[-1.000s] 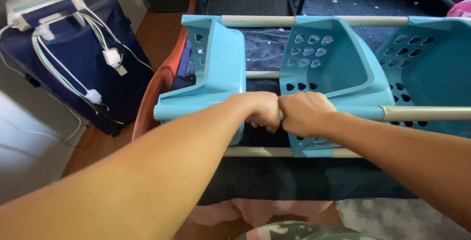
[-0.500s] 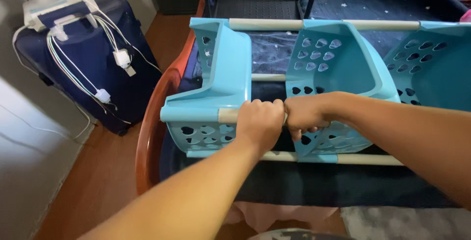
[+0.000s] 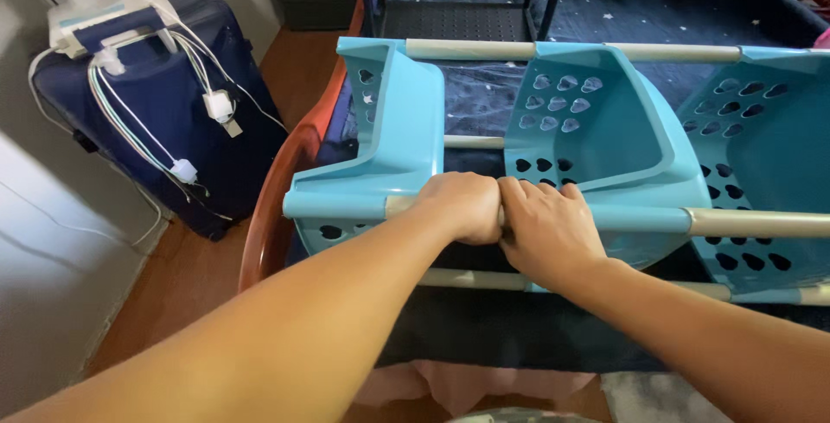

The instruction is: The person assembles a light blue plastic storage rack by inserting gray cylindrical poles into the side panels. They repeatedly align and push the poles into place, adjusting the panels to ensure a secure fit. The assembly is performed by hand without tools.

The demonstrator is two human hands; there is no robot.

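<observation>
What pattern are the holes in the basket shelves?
Heart-shaped cut-outs in the light-blue plastic basket shelves, clearest in the head view.

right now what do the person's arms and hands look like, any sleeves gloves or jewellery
Both arms are bare from the bottom edge of the picture to the fingers: no sleeve shows on either forearm. The left hand and the right hand wear no gloves, and no ring, watch or bracelet can be seen on the sides that show. No markings or bandages are visible.

So the turquoise basket rack [image 3: 605,129] is lying on its side across a bed [image 3: 484,337] with a dark starry sheet, and a navy suitcase [image 3: 164,120] stands on the wooden floor [image 3: 173,285].
</observation>
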